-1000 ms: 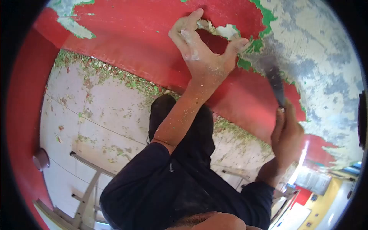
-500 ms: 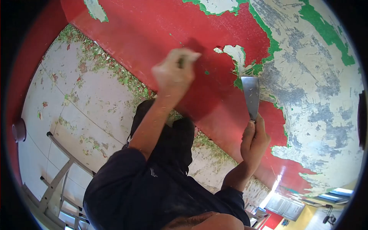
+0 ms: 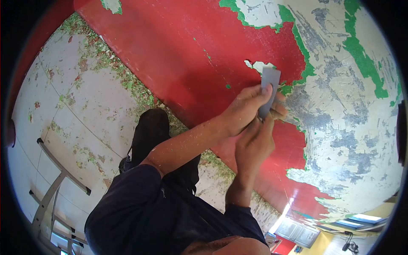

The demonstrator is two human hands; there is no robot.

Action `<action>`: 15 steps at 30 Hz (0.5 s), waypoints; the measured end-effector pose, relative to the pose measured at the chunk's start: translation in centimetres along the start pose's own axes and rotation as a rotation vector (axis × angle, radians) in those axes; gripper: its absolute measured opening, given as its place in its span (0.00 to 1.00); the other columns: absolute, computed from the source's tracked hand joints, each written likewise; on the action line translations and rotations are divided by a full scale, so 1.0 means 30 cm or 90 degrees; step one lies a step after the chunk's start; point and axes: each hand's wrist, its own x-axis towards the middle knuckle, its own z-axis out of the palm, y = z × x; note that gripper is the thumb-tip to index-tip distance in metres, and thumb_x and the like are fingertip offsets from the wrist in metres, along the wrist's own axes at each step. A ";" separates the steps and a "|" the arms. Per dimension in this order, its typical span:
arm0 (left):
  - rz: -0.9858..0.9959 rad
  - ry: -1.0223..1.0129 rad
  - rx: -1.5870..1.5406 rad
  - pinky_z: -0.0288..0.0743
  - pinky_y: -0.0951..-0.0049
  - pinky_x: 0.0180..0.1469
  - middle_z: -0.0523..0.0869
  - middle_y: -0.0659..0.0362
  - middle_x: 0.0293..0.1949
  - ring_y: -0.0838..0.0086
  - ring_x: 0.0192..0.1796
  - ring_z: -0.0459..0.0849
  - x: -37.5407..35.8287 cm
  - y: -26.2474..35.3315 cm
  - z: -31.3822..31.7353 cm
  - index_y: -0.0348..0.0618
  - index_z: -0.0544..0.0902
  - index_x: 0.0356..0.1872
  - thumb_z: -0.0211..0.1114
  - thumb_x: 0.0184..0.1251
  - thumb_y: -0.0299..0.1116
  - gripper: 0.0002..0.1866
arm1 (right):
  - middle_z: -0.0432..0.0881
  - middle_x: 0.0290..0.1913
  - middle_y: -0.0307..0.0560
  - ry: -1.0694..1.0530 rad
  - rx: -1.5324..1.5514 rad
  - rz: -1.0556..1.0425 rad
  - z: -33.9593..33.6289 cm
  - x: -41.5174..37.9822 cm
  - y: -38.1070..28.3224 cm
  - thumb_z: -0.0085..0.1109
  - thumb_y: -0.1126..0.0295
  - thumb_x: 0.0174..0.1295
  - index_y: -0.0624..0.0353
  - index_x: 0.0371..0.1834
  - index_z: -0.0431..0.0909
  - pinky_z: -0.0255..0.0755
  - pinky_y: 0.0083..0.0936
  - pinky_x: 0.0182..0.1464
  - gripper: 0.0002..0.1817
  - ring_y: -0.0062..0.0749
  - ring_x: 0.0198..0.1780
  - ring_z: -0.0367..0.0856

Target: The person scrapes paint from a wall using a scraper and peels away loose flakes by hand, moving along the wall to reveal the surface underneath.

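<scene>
A putty knife [image 3: 270,77] with a broad grey metal blade points up in front of the wall. My right hand [image 3: 255,146] is closed round its handle, which the fingers hide. My left hand [image 3: 246,106] pinches the blade, thumb flat on the near face and fingers behind it. Beyond them stands the red painted wall [image 3: 178,55], where a small pale bare patch [image 3: 259,66] shows just past the blade tip. To the right, a large stripped area [image 3: 340,127] is white and grey with ragged green paint edges.
Paint flakes [image 3: 123,74] lie along the foot of the wall and over the tiled floor [image 3: 63,114]. A metal ladder [image 3: 51,199] stands at lower left. My dark shoe [image 3: 153,123] is near the wall base. Grey cabinet doors [image 3: 297,231] appear at lower right.
My left hand has moved right from in front of the red wall and taken hold of the blade. My right hand with the putty knife has shifted slightly left.
</scene>
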 end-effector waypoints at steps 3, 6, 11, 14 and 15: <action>-0.038 -0.027 0.040 0.79 0.68 0.42 0.83 0.56 0.29 0.66 0.37 0.86 0.004 0.004 -0.037 0.38 0.76 0.41 0.46 0.76 0.51 0.23 | 0.79 0.40 0.66 -0.011 0.021 0.056 0.053 -0.014 0.000 0.47 0.71 0.66 0.61 0.67 0.59 0.73 0.48 0.36 0.25 0.65 0.39 0.79; -0.046 -0.020 0.108 0.78 0.70 0.38 0.79 0.59 0.24 0.69 0.31 0.84 0.006 0.003 -0.053 0.40 0.75 0.37 0.47 0.76 0.51 0.22 | 0.80 0.43 0.67 0.026 0.080 0.059 0.075 -0.022 -0.022 0.46 0.71 0.65 0.59 0.69 0.57 0.74 0.46 0.35 0.28 0.65 0.41 0.80; 0.017 -0.019 0.145 0.76 0.72 0.35 0.76 0.61 0.21 0.71 0.28 0.81 0.018 0.018 -0.058 0.41 0.74 0.34 0.46 0.76 0.51 0.22 | 0.79 0.46 0.69 -0.043 0.071 0.117 0.084 -0.012 -0.016 0.49 0.71 0.64 0.60 0.69 0.55 0.75 0.47 0.36 0.29 0.66 0.42 0.79; 0.027 -0.002 0.171 0.76 0.73 0.32 0.77 0.61 0.21 0.71 0.27 0.82 0.012 0.019 -0.053 0.41 0.75 0.32 0.46 0.76 0.52 0.24 | 0.78 0.46 0.70 0.042 0.114 0.019 0.082 -0.021 -0.012 0.50 0.72 0.63 0.59 0.69 0.56 0.75 0.49 0.37 0.30 0.67 0.43 0.79; 0.033 0.001 0.176 0.76 0.73 0.31 0.77 0.61 0.21 0.71 0.27 0.82 0.012 0.009 -0.059 0.41 0.75 0.32 0.47 0.76 0.53 0.24 | 0.78 0.46 0.70 0.002 0.101 0.047 0.086 0.001 -0.029 0.50 0.72 0.63 0.59 0.69 0.55 0.75 0.49 0.37 0.30 0.67 0.42 0.79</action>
